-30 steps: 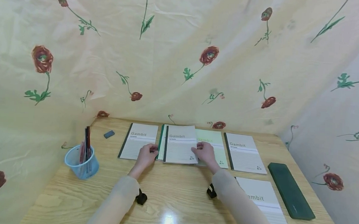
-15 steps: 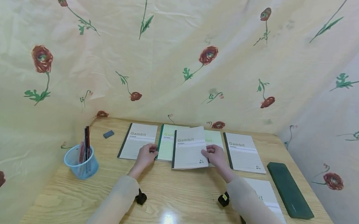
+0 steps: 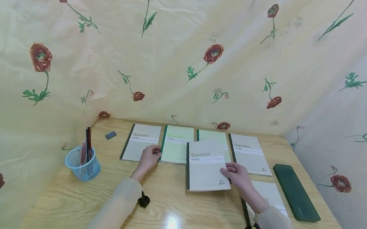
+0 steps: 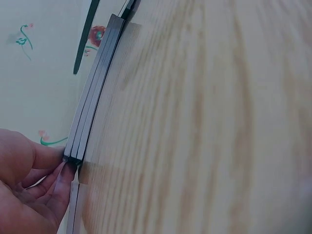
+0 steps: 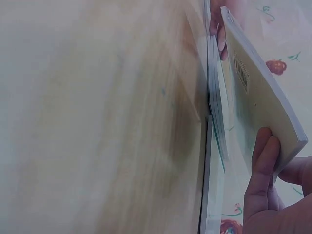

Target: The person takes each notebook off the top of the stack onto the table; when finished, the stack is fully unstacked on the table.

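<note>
My right hand (image 3: 240, 178) grips the lower right edge of a white Gambit notebook (image 3: 206, 172) with a black spine, thumb on its cover. In the right wrist view the notebook's back (image 5: 258, 97), with a barcode, is tilted up off the table, fingers underneath. My left hand (image 3: 148, 160) pinches the lower left corner of a pale green notebook (image 3: 177, 147) by its green spine. The left wrist view shows a stack of several notebooks (image 4: 92, 97) at that corner, thumb on top. A second green notebook (image 3: 213, 135) lies partly hidden behind the raised white one.
White notebooks lie at the back left (image 3: 141, 140) and back right (image 3: 251, 154). Another notebook (image 3: 268, 195) is under the right forearm. A dark green case (image 3: 297, 193) lies at the right, a blue pen cup (image 3: 82, 164) and small blue eraser (image 3: 110, 135) at the left.
My right hand has drawn the white notebook off the green ones, toward me and to the right, uncovering the green notebooks. The left hand has stayed at the green spine.
</note>
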The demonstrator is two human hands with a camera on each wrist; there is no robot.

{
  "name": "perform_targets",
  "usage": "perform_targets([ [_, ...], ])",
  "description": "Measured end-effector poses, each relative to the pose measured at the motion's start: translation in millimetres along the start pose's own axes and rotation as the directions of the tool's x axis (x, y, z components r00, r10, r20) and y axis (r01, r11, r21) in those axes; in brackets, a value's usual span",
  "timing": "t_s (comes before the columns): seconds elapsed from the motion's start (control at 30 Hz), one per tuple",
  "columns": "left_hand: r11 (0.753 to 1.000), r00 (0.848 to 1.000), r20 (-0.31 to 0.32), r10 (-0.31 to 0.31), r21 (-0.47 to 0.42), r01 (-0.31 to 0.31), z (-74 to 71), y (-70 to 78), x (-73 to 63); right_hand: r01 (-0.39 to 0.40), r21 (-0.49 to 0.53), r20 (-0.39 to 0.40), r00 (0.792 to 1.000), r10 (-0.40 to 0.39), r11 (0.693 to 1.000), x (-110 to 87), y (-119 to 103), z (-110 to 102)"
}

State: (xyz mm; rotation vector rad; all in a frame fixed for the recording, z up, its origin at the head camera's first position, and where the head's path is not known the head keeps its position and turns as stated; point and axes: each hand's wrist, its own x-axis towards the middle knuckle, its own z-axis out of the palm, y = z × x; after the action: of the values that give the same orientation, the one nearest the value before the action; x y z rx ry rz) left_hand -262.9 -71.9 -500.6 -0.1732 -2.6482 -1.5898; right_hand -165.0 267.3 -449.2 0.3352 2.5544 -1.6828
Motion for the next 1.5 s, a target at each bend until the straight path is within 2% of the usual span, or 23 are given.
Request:
perform_targets([
  [0.13,1.0,1.0,-0.003,-0.002,-0.004,0.002,0.1,-1.5,0.7,-0.025,0.001,0.009,1.0,0.025,1.0,-18.6,7.4,-8.3],
  [0.37,1.0,1.0,-0.006,-0.014,-0.009,0.014,0.9,-2.0,0.3,-0.093,-0.046,-0.019,0.996,0.092,0.995,-43.9,21.2,-17.5],
  [0.6,1.0,1.0,-0.004,-0.014,-0.013,0.014,-0.5,-0.6,0.0,-0.187,-0.015,-0.019,0.982,0.186,0.982,-67.2,37.4,-21.7],
  [0.83,1.0,1.0,-0.003,-0.009,-0.016,0.009,-2.8,3.5,-0.3,-0.23,0.009,-0.032,0.973,0.23,0.973,-82.3,51.2,-22.4],
  [0.97,1.0,1.0,-0.002,-0.015,-0.015,0.015,-3.0,2.2,0.0,-0.22,-0.01,-0.058,0.974,0.219,0.975,-89.1,56.3,-21.0],
  [1.23,1.0,1.0,0.002,-0.001,-0.028,0.001,-1.6,-1.4,0.4,-0.162,-0.168,-0.064,0.986,0.153,0.972,-96.6,60.6,-20.4],
  [1.5,0.999,1.0,0.003,-0.003,-0.032,0.003,-1.2,-3.0,1.6,-0.113,-0.339,-0.057,0.993,0.1,0.934,-99.2,58.5,-22.1],
])
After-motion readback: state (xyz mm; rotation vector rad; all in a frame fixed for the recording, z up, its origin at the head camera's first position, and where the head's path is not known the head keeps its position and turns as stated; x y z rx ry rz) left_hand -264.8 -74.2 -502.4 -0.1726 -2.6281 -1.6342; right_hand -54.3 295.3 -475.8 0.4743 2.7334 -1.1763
